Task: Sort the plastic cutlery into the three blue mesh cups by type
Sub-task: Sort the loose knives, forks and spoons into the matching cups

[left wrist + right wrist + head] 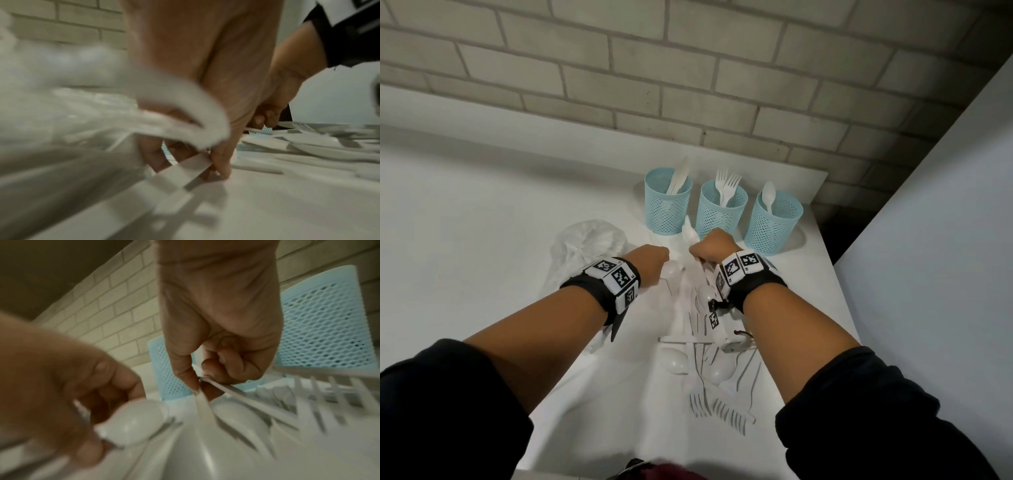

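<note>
Three blue mesh cups stand in a row at the back: the left cup (667, 205) holds knives, the middle cup (722, 212) forks, the right cup (773, 226) a spoon. A pile of white plastic cutlery (709, 363) lies in front of them. My left hand (666, 261) is down at the pile's far end and pinches a flat white handle (185, 168). A spoon bowl (134, 417) shows at its fingertips. Beside it, my right hand (697, 254) pinches thin white cutlery handles (205, 400) between thumb and forefinger (200, 382).
A crumpled clear plastic bag (585, 246) lies left of the pile, close under my left wrist. A brick wall (688, 68) runs behind the cups. The white table (482, 222) ends just right of the right cup, with a pale panel (945, 240) beyond.
</note>
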